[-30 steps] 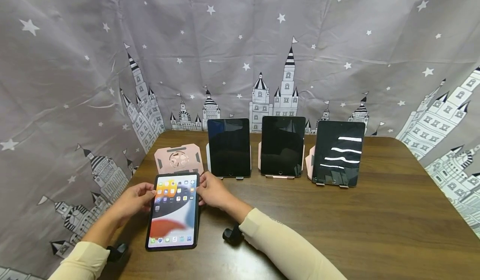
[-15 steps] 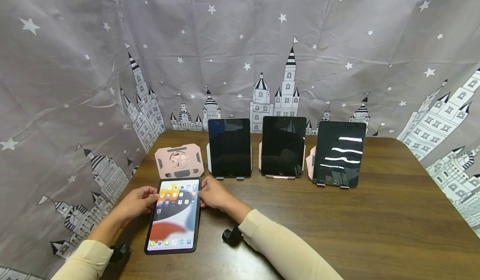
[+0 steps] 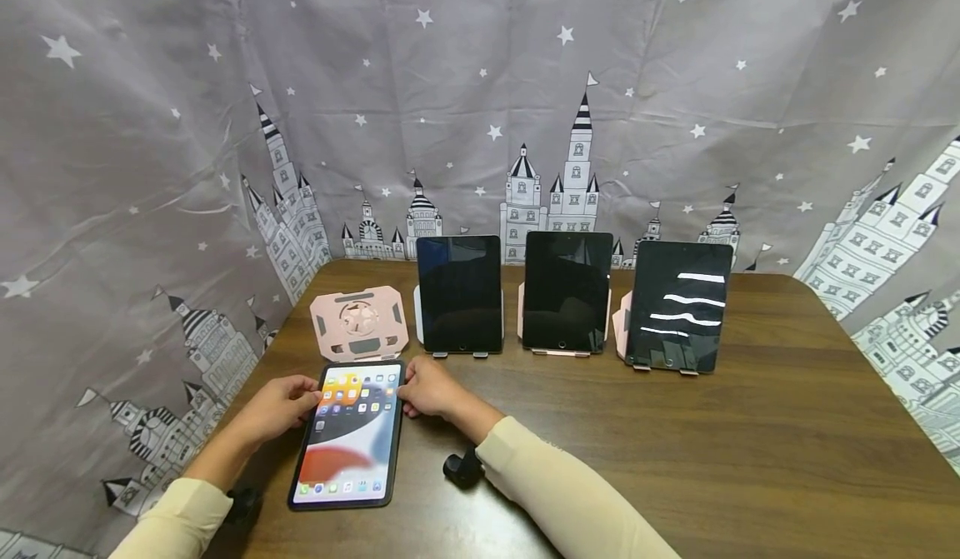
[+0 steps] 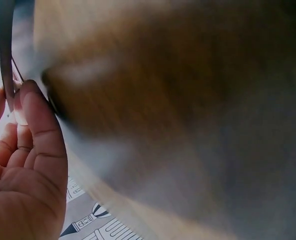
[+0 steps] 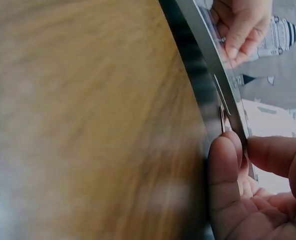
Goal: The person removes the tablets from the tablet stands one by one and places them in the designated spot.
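A tablet [image 3: 347, 446] with its screen lit, showing rows of app icons, is at the left of the table, in front of a pink stand [image 3: 360, 323]. My left hand [image 3: 279, 406] pinches its left edge between thumb and fingers. On the opposite edge my right hand [image 3: 432, 387] has the same kind of pinch. Seen edge-on in the right wrist view, the tablet [image 5: 209, 47] passes between the thumb and fingers of my right hand [image 5: 260, 190]. The left wrist view shows my left hand [image 4: 30, 160] gripping the other edge.
Three dark-screened tablets stand upright on holders along the back: a left one [image 3: 459, 296], a middle one [image 3: 567, 292] and a right one [image 3: 678, 307]. The wooden table [image 3: 787, 426] extends to the right. Behind it hangs a grey castle-print curtain [image 3: 480, 84].
The lit tablet's top edge has come slightly toward me, away from the pink stand, whose lower part now shows more. Both hands keep their pinch and moved with it.
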The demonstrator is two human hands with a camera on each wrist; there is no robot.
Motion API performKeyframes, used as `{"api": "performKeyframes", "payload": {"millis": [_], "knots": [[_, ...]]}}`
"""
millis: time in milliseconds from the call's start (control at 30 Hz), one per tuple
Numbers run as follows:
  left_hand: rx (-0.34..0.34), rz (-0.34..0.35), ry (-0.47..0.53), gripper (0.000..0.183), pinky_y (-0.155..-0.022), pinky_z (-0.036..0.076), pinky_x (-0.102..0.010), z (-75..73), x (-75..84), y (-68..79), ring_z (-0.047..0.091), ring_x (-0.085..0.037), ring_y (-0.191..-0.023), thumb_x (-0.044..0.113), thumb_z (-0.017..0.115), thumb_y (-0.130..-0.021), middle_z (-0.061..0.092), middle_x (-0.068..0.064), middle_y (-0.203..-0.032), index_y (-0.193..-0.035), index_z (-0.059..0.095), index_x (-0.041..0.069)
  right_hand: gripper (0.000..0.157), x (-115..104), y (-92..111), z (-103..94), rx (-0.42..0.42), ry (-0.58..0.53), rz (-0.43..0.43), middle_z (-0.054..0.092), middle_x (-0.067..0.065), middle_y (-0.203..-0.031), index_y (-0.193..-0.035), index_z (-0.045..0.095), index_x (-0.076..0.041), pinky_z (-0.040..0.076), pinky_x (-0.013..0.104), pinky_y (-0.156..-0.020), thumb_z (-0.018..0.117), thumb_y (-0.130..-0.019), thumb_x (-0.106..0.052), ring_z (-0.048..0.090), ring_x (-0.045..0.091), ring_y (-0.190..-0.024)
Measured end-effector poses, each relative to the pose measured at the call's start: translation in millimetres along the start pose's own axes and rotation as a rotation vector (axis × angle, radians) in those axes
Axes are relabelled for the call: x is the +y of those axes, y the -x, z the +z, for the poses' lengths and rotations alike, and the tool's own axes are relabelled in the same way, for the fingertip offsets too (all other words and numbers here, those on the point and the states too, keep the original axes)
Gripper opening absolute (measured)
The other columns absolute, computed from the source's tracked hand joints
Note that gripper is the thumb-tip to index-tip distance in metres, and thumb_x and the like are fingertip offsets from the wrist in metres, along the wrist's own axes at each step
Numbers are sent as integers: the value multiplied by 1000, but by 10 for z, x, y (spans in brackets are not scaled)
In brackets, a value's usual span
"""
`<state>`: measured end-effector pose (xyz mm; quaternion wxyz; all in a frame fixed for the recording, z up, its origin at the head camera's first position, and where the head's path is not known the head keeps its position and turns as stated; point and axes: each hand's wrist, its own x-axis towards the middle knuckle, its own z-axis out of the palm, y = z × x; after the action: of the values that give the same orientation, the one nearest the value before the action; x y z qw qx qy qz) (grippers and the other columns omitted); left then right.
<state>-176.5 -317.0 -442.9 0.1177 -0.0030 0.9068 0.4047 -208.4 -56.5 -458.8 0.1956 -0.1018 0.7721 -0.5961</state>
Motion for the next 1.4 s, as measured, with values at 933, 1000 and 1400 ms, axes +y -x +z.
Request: {"api": "performKeyframes", "payload": {"millis": [933, 1000, 1400], "knots": [[-162, -94, 178, 34, -78, 51, -33, -92, -151, -40, 56, -19, -93, 8, 61, -98, 61, -9, -102, -124, 50, -12, 19, 0, -10, 31, 43, 102, 30, 58, 6, -56, -85, 51, 2, 50, 21, -44, 69, -87, 7, 53, 9, -44], [-157, -99, 178, 33, -78, 51, -33, -89, -147, -37, 56, -19, -92, 6, 60, -97, 61, -9, -100, -123, 50, -12, 20, -5, -10, 31, 43, 107, 30, 58, 6, -56, -83, 51, 0, 50, 21, -44, 70, -87, 6, 53, 9, -44], [-151, -95, 170, 32, -76, 51, -33, -96, -121, -29, 56, -20, -91, 4, 61, -96, 60, -9, -99, -121, 50, -12, 22, -26, -3, 6, 43, 103, 35, 61, 7, -56, -82, 51, -2, 50, 21, -44, 71, -86, 6, 53, 8, -43]]}}
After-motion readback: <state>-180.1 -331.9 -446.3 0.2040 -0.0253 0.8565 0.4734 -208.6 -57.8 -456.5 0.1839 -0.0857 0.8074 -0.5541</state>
